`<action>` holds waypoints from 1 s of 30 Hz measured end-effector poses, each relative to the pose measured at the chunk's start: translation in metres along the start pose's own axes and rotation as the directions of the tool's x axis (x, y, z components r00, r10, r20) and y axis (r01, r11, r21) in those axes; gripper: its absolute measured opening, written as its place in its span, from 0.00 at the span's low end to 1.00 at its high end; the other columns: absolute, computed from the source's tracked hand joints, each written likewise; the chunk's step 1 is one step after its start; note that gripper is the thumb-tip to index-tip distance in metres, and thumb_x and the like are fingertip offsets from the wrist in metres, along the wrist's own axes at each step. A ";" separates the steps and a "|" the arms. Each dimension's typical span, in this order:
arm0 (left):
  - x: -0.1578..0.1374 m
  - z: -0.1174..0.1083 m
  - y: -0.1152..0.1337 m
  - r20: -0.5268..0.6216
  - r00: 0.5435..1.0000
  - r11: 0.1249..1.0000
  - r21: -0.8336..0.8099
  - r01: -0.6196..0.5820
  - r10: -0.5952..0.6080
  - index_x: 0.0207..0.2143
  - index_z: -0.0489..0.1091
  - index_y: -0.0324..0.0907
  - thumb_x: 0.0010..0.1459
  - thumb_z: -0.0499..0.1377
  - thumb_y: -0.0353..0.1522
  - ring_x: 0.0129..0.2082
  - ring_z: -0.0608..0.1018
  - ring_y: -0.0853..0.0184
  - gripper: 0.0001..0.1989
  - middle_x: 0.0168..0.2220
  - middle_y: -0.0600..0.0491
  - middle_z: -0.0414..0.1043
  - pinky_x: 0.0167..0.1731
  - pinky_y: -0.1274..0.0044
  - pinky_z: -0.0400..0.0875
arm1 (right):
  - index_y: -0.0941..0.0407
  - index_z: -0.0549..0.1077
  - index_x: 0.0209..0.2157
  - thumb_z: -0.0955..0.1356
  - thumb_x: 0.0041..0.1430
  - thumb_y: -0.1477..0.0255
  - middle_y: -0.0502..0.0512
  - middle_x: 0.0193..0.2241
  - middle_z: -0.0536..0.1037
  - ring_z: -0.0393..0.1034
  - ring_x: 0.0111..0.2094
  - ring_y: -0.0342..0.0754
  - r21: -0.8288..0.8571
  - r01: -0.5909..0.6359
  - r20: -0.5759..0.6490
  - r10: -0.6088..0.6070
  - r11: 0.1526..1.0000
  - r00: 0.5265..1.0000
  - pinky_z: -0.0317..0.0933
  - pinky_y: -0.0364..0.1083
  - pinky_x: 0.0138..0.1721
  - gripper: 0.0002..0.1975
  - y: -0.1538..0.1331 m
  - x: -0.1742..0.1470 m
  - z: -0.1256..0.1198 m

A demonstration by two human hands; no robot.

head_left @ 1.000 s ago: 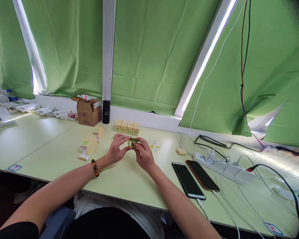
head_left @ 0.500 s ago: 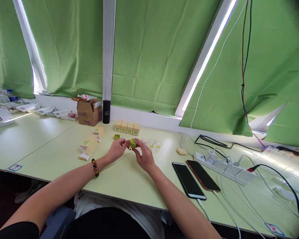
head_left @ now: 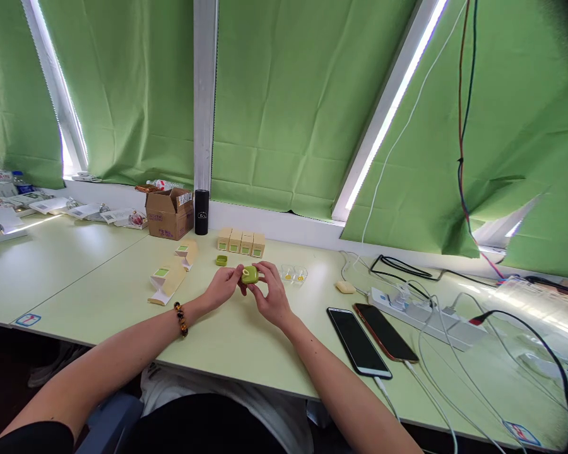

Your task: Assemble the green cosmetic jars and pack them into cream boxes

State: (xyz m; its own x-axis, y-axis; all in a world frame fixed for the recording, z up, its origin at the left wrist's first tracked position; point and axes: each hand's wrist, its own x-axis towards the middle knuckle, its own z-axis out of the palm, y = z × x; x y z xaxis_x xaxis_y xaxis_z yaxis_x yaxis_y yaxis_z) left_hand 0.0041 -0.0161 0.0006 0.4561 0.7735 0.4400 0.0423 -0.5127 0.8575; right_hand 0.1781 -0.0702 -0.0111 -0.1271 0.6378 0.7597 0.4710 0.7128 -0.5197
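case point(head_left: 250, 275), small and green, pinched above the desk point(head_left: 246, 343) between nearly closed fingers point(head_left: 267, 270) of left hand point(head_left: 221, 287) and right hand point(head_left: 274, 300); could slip if either fingertip hold loosens.

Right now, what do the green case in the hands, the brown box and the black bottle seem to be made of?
Green case: probably smooth plastic or silicone, given its soft sheen and rounded edges.
Brown box: matte cardboard, by its folded flaps.
Black bottle: perhaps coated metal or plastic; its dark, even surface leaves it open.
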 end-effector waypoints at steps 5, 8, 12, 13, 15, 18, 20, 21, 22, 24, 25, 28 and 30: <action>-0.001 -0.004 -0.005 -0.044 0.997 0.986 0.158 -0.049 0.056 0.29 0.74 0.41 0.71 0.46 0.45 0.35 0.78 0.61 0.27 0.31 0.48 0.78 0.42 0.67 0.72 | 0.48 0.70 0.55 0.71 0.63 0.65 0.57 0.51 0.75 0.72 0.53 0.54 0.312 -0.186 0.021 0.189 0.932 0.982 0.72 0.58 0.56 0.20 0.004 0.001 0.004; -0.003 -0.008 -0.002 -0.153 0.966 0.935 0.322 -0.149 0.207 0.44 0.74 0.43 0.67 0.53 0.35 0.51 0.73 0.56 0.11 0.45 0.46 0.76 0.52 0.62 0.70 | 0.49 0.73 0.53 0.74 0.60 0.61 0.57 0.50 0.76 0.73 0.52 0.54 0.432 -0.238 0.005 0.262 0.870 0.965 0.73 0.57 0.54 0.21 0.007 0.003 0.003; -0.006 -0.011 0.005 -0.032 0.920 0.844 0.412 -0.344 0.390 0.60 0.64 0.46 0.57 0.60 0.26 0.61 0.64 0.54 0.28 0.58 0.46 0.70 0.63 0.57 0.61 | 0.50 0.74 0.53 0.73 0.60 0.57 0.58 0.48 0.77 0.73 0.50 0.54 0.465 -0.265 0.006 0.296 0.845 0.955 0.73 0.55 0.51 0.22 0.010 0.005 0.001; -0.007 -0.011 0.006 0.001 0.911 0.828 0.416 -0.376 0.413 0.62 0.63 0.46 0.56 0.61 0.25 0.61 0.64 0.53 0.30 0.59 0.46 0.69 0.63 0.56 0.61 | 0.50 0.74 0.53 0.73 0.60 0.57 0.57 0.47 0.77 0.74 0.49 0.53 0.463 -0.278 0.007 0.310 0.842 0.951 0.73 0.55 0.50 0.23 0.011 0.005 0.001; -0.007 -0.009 0.005 0.044 0.902 0.819 0.401 -0.410 0.431 0.61 0.65 0.47 0.57 0.63 0.26 0.59 0.66 0.53 0.29 0.57 0.46 0.70 0.62 0.56 0.62 | 0.50 0.73 0.53 0.74 0.59 0.56 0.56 0.43 0.78 0.75 0.46 0.52 0.457 -0.298 0.011 0.329 0.838 0.944 0.73 0.54 0.48 0.23 0.011 0.004 0.003; -0.003 -0.007 -0.001 0.043 0.912 0.856 0.329 -0.398 0.407 0.56 0.71 0.48 0.59 0.64 0.31 0.57 0.69 0.53 0.22 0.53 0.46 0.74 0.59 0.58 0.65 | 0.51 0.71 0.53 0.73 0.60 0.55 0.55 0.40 0.79 0.76 0.42 0.50 0.440 -0.296 0.020 0.320 0.848 0.947 0.73 0.53 0.46 0.24 0.010 0.004 0.005; 0.001 -0.007 -0.007 -0.023 0.935 0.907 0.253 -0.338 0.355 0.55 0.73 0.47 0.59 0.66 0.34 0.56 0.71 0.54 0.21 0.53 0.45 0.75 0.57 0.60 0.67 | 0.51 0.71 0.54 0.69 0.64 0.55 0.55 0.39 0.80 0.76 0.41 0.50 0.425 -0.279 -0.001 0.308 0.861 0.951 0.72 0.53 0.46 0.22 0.011 0.004 0.003; 0.004 -0.008 -0.010 -0.064 0.948 0.934 0.204 -0.293 0.311 0.55 0.73 0.47 0.58 0.67 0.35 0.55 0.72 0.54 0.22 0.54 0.45 0.75 0.56 0.60 0.68 | 0.52 0.71 0.53 0.68 0.65 0.55 0.55 0.39 0.80 0.77 0.40 0.50 0.404 -0.276 -0.034 0.316 0.872 0.948 0.72 0.53 0.46 0.21 0.012 0.005 0.001; 0.007 -0.009 -0.013 -0.093 0.962 0.959 0.145 -0.243 0.258 0.56 0.73 0.46 0.57 0.67 0.37 0.54 0.74 0.55 0.23 0.54 0.44 0.75 0.55 0.61 0.69 | 0.53 0.71 0.52 0.67 0.66 0.55 0.56 0.38 0.80 0.76 0.40 0.50 0.369 -0.282 -0.083 0.334 0.886 0.939 0.71 0.53 0.45 0.20 0.015 0.007 -0.001; 0.012 -0.011 -0.017 -0.104 0.984 0.989 0.012 -0.147 0.147 0.57 0.72 0.44 0.57 0.68 0.40 0.52 0.76 0.56 0.27 0.55 0.43 0.75 0.53 0.63 0.71 | 0.54 0.73 0.48 0.67 0.65 0.57 0.56 0.36 0.80 0.76 0.39 0.51 0.252 -0.331 -0.221 0.387 0.909 0.895 0.70 0.52 0.42 0.17 0.023 0.010 -0.009; 0.013 -0.011 -0.019 -0.099 0.990 0.993 -0.057 -0.105 0.099 0.58 0.72 0.43 0.57 0.68 0.41 0.51 0.77 0.57 0.28 0.55 0.43 0.76 0.52 0.64 0.71 | 0.54 0.74 0.46 0.67 0.64 0.58 0.55 0.35 0.80 0.75 0.38 0.51 0.182 -0.368 -0.294 0.407 0.912 0.865 0.69 0.51 0.40 0.16 0.028 0.011 -0.013; 0.015 -0.012 -0.020 -0.082 0.997 0.972 -0.233 -0.013 -0.006 0.60 0.71 0.41 0.55 0.68 0.46 0.51 0.77 0.58 0.33 0.55 0.43 0.76 0.52 0.66 0.71 | 0.55 0.76 0.43 0.65 0.63 0.61 0.55 0.32 0.79 0.71 0.33 0.51 0.057 -0.432 -0.427 0.413 0.900 0.804 0.65 0.50 0.35 0.14 0.045 0.013 -0.026; 0.014 -0.011 -0.019 -0.090 0.995 0.953 -0.301 0.020 -0.049 0.59 0.72 0.41 0.54 0.69 0.47 0.51 0.77 0.58 0.34 0.54 0.43 0.77 0.51 0.67 0.72 | 0.55 0.76 0.43 0.64 0.63 0.63 0.55 0.33 0.79 0.70 0.33 0.52 -0.022 -0.458 -0.454 0.400 0.889 0.796 0.64 0.50 0.35 0.14 0.054 0.012 -0.031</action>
State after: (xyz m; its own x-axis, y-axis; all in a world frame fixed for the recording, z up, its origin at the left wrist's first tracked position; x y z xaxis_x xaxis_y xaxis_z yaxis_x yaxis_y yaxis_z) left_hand -0.0004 0.0091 -0.0064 0.3719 0.8280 0.4197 -0.2184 -0.3614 0.9065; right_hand 0.2292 -0.0333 -0.0176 0.4833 0.6604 0.5747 0.4956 0.3347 -0.8015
